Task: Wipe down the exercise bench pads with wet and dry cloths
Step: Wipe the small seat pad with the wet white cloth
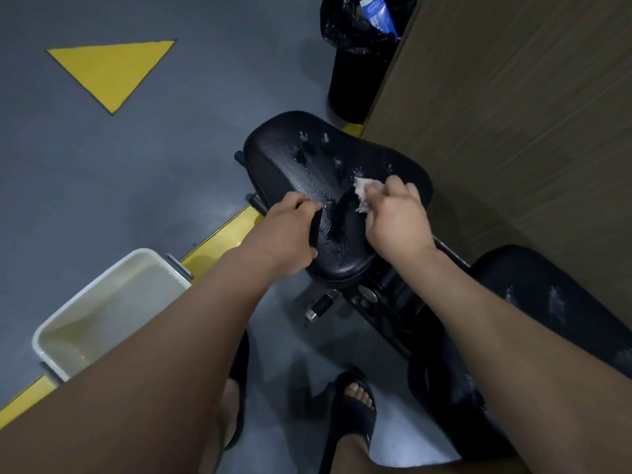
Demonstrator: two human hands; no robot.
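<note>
Seat pad probably wipes cleanest with overlapping strokes while left hand grips its edge and right hand clutches the cloth.

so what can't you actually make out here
Head view only:
- cloth: mostly bunched under the right hand.
- left hand: grips something black, the seat pad edge or a dark cloth; too dark to tell.
- back pad: cut off by the right edge, partly behind the right forearm.
- basin: near corner hidden by the left forearm.
- bin: top cut off by the upper edge.
</note>
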